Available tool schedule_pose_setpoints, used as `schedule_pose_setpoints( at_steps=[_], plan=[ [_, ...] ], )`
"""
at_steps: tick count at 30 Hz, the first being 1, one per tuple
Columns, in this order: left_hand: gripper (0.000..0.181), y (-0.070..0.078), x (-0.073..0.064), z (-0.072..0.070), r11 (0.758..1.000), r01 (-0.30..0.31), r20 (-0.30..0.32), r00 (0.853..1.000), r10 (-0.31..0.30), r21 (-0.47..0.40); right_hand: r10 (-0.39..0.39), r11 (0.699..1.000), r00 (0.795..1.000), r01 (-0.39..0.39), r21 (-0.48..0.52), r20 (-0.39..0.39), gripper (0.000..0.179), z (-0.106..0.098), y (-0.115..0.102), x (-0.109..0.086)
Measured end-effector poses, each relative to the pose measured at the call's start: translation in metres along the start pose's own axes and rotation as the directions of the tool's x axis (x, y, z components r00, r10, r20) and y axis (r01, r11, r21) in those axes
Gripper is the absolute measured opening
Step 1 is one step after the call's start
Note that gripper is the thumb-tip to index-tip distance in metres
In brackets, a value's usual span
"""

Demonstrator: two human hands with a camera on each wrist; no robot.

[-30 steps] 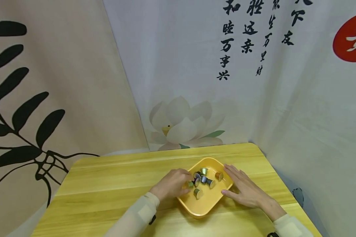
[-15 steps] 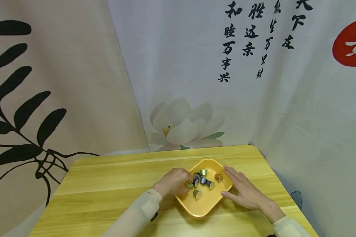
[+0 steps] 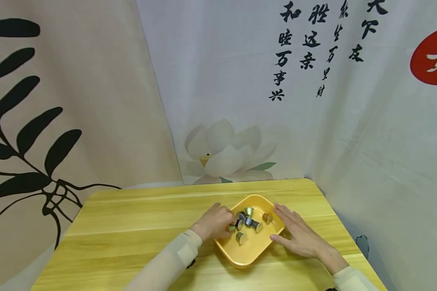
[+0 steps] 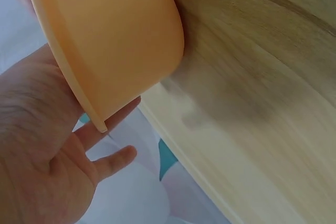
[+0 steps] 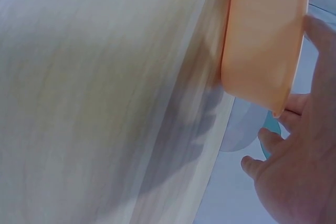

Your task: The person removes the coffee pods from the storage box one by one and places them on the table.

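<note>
A yellow-orange plastic tray (image 3: 245,256) sits slantwise on the table, with several small coffee capsules in it. My left hand (image 3: 215,221) reaches over its left rim, the index finger and thumb beside a green capsule (image 3: 231,228). Whether they pinch that capsule is hidden. In the left wrist view, other fingers of the left hand (image 4: 47,145) extend outside the tray wall (image 4: 126,35). My right hand (image 3: 300,236) touches the right rim with straight, spread fingers. An orange-brown capsule (image 3: 267,218) lies near those fingertips. Dark and blue capsules (image 3: 248,221) cluster toward the back.
The wooden table (image 3: 142,226) extends on both sides of the tray. Behind it hangs a pale cloth (image 3: 236,81) with dark lettering and a printed flower. Another printed cloth (image 3: 105,101) covers the left side.
My left hand has shifted slightly right and further over the rim, its fingers curling more by the green capsule. The right hand keeps its place on the tray. The head view has shifted slightly.
</note>
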State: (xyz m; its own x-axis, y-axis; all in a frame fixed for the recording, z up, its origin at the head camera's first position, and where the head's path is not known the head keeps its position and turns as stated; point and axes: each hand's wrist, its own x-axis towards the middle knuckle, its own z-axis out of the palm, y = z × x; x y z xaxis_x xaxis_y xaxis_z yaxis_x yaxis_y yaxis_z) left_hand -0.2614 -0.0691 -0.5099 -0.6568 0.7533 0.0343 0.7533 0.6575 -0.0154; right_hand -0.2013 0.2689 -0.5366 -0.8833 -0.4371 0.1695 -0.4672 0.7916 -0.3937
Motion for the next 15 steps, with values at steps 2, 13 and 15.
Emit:
schedule_pose_setpoints(
  at_steps=[2,13,15],
  plan=[
    [0.021,-0.0002,0.0003,0.0000,1.000,-0.004,-0.003,1.000,0.004,0.022,-0.001,1.000,1.000,0.001,0.002,0.000,0.092,0.0004,0.0001,0.0006],
    [0.021,-0.0021,-0.0036,-0.0020,0.999,-0.025,-0.019,1.000,0.024,-0.038,0.001,1.000,1.000,-0.001,0.012,0.001,0.093,0.0005,0.0006,0.0016],
    [0.023,-0.0034,-0.0057,-0.0039,0.998,-0.038,-0.036,0.999,0.036,-0.059,-0.001,1.000,1.000,0.001,0.011,-0.001,0.093,0.0004,0.0005,0.0018]
  ],
)
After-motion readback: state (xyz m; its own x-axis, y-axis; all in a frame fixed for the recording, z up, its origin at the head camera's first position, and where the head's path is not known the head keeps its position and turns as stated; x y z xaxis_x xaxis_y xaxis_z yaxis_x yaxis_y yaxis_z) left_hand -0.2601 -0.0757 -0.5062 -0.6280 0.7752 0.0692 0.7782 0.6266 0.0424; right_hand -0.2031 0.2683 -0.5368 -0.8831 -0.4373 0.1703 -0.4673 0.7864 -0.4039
